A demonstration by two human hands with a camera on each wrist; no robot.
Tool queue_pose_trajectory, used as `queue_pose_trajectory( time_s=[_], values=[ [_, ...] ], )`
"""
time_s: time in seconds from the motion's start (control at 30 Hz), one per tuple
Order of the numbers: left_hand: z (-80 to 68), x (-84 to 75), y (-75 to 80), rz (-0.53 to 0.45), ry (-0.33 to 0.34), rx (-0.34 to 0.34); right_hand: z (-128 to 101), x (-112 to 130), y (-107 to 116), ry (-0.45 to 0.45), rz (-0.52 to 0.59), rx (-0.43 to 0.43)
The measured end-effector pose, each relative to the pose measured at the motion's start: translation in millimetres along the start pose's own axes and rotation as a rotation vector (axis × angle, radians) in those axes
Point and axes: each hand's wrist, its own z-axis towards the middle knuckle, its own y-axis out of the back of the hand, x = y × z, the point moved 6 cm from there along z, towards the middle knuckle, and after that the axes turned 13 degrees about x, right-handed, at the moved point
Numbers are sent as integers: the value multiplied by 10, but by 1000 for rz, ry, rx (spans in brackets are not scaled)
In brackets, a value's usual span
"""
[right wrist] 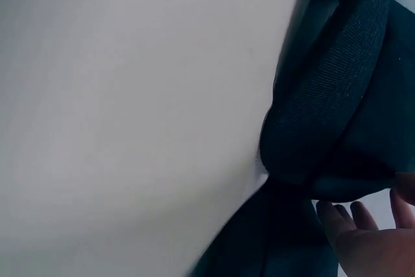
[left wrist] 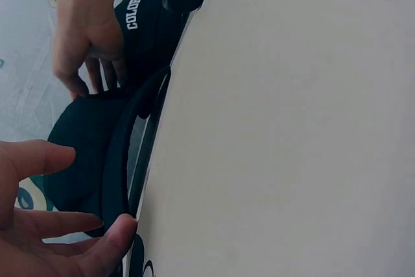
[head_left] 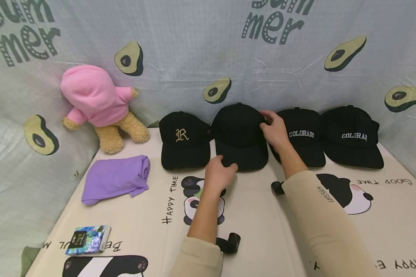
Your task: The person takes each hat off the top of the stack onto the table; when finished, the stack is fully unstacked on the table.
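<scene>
A plain black cap (head_left: pixel 240 127) stands against the back wall, its brim toward me. At the brim's front left corner is my left hand (head_left: pixel 219 175), its thumb and fingers spread apart. In the left wrist view, fingertips (left wrist: pixel 123 228) of that hand lie at the brim's edge. My right hand (head_left: pixel 275 130) pinches the right side of the crown, thumb in front and fingertips behind. To the left sits a black cap with a gold R (head_left: pixel 185 138). Two black caps with white lettering, the nearer cap (head_left: pixel 299 134) and the outer cap (head_left: pixel 351 134), stand on the right.
A stuffed toy in a pink hoodie (head_left: pixel 97 100) leans in the back left corner. Before it lies a folded purple cloth (head_left: pixel 116 177). Nearer, a small colourful box (head_left: pixel 88 240) sits on the panda-print table cover (head_left: pixel 256 215). A hanging avocado-print sheet (head_left: pixel 180 50) forms the back wall.
</scene>
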Motion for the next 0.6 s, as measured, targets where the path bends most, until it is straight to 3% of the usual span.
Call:
queue_pose_trajectory(
  time_s=[0.17,0.33,0.47,0.6],
  values=[
    [14,-35,2,-5,-2,20,-43,50,5,9,-46,-11],
    [19,-136,49,138,-21,89,-102,111,-40,23,-172,11],
    [47,-259,166,303,-128,119,-149,163,-96,92,-297,49],
    [87,-314,300,483,-269,89,-236,201,-139,178,-420,69]
  ],
)
